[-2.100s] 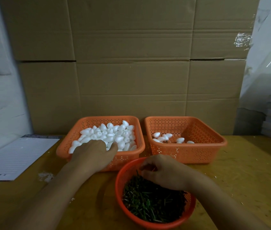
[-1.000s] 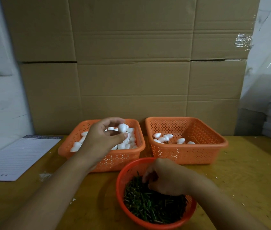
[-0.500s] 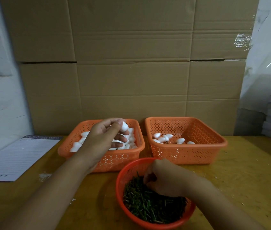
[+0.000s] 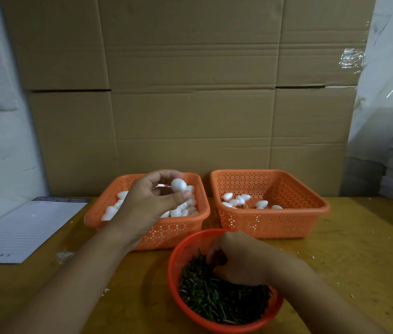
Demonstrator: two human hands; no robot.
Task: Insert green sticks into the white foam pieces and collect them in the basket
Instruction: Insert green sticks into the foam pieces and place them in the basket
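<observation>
We lift one foam piece while our other hand digs in the sticks.

Our left hand (image 4: 152,201) is raised above the left basket (image 4: 178,231) at about 10 o'clock from the round bowl (image 4: 190,247), wrist bent, its grip closed lightly on a smooth, egg-shaped white foam piece (image 4: 178,184) pinched between thumb and fingertips. Our right hand (image 4: 241,259) is curled knuckles-up inside the bowl, fingers buried among the thin green sticks (image 4: 214,300); we cannot tell whether its grip has a stick. The left basket, perforated orange plastic, is heaped with matte white foam pieces (image 4: 186,210). The right basket (image 4: 275,225), at 1 o'clock from the bowl, holds a few finished pieces (image 4: 236,200). All three stand on the worn yellow wooden counter (image 4: 359,249). A lined paper pad (image 4: 27,227) lies at 9 o'clock, and corrugated cardboard (image 4: 190,104) rises behind.
</observation>
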